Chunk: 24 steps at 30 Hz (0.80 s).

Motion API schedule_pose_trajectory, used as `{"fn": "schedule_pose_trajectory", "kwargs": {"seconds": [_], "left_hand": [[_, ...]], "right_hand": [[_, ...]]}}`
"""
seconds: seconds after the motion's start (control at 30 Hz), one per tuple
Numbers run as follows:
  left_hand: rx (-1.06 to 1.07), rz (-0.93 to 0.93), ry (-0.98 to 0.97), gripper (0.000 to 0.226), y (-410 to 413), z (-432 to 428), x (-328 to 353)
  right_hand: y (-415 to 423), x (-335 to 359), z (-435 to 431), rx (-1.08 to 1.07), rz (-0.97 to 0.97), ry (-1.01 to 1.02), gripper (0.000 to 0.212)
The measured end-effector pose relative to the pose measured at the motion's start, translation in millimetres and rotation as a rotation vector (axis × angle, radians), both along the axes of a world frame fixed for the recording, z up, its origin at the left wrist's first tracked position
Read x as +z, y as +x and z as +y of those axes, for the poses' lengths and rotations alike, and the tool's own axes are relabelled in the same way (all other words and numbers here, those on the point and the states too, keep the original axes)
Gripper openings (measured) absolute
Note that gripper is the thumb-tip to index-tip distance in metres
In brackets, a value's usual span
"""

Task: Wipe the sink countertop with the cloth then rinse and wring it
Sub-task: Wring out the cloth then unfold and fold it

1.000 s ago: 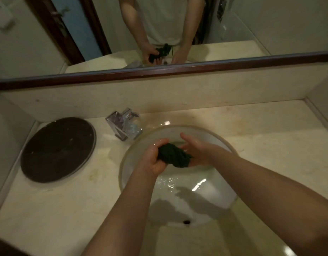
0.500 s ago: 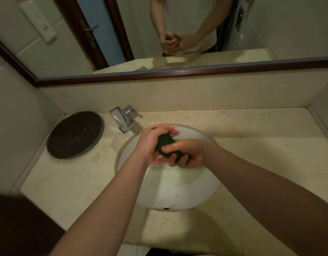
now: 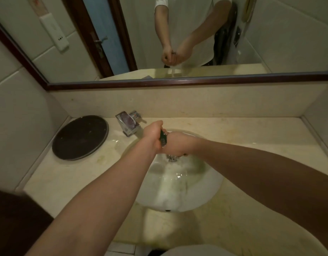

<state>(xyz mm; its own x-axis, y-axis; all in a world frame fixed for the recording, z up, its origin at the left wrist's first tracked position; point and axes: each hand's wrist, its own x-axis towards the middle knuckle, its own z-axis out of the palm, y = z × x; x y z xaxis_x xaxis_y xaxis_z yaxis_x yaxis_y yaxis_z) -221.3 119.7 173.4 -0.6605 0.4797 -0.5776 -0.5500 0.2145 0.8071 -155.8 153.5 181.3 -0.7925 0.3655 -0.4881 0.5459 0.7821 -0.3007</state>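
Note:
Both my hands are clenched together over the far side of the white sink basin (image 3: pixel 200 196). My left hand (image 3: pixel 153 134) and my right hand (image 3: pixel 176 144) squeeze the dark green cloth (image 3: pixel 163 138) between them; only a thin strip of it shows. Water runs out below my hands and streams down the bowl toward the drain. The beige countertop (image 3: pixel 251 130) surrounds the basin.
A chrome tap (image 3: pixel 128 123) stands just left of my hands at the basin's back edge. A dark round tray (image 3: pixel 80 137) lies on the counter's left end. The mirror (image 3: pixel 178 34) above the backsplash reflects my arms. Walls close in left and right.
My hands have closed tighter on the cloth, now almost hidden, and water is squeezed out into the basin. The camera has pulled back and up.

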Motion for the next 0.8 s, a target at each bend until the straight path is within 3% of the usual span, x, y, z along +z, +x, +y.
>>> {"fn": "schedule_pose_trajectory", "kwargs": {"seconds": [0.07,0.1,0.17,0.27,0.33,0.43,0.6,0.73,0.8], "left_hand": [[0.037,-0.049,-0.056,0.029,-0.5,2.4,-3.3],[0.056,-0.075,-0.088,0.026,-0.2,3.2,-5.5],[0.078,-0.114,-0.132,0.022,1.4,3.5,-11.8],[0.114,-0.129,-0.156,0.021,1.0,3.3,-16.6],[0.103,-0.123,-0.124,0.026,-2.3,5.6,-18.2],[0.000,-0.066,-0.033,0.036,-6.7,8.2,-12.6],[-0.343,0.478,0.062,0.031,-9.1,-19.0,6.6],[-0.835,1.379,0.057,0.075,-9.0,-48.3,14.9],[-0.951,1.779,-0.010,0.081,-7.5,-50.6,15.4]], "right_hand": [[-19.6,-13.6,-6.5,0.075,-0.278,0.088,0.021],[-17.0,-11.8,-7.9,0.023,-0.321,0.125,0.021],[-16.4,-19.0,-12.8,-0.128,-0.158,0.215,0.013],[0.9,-25.9,1.9,-0.075,-0.070,0.310,0.024],[4.6,-34.1,6.6,-0.129,-0.044,0.262,0.028],[6.0,-26.3,14.2,-0.148,0.140,-0.002,0.010],[27.9,3.6,45.8,-0.462,-0.014,-0.730,0.023],[40.6,24.1,61.7,-0.497,-0.086,-0.994,0.028],[44.4,33.7,60.8,-0.407,-0.142,-1.033,0.031]]}}
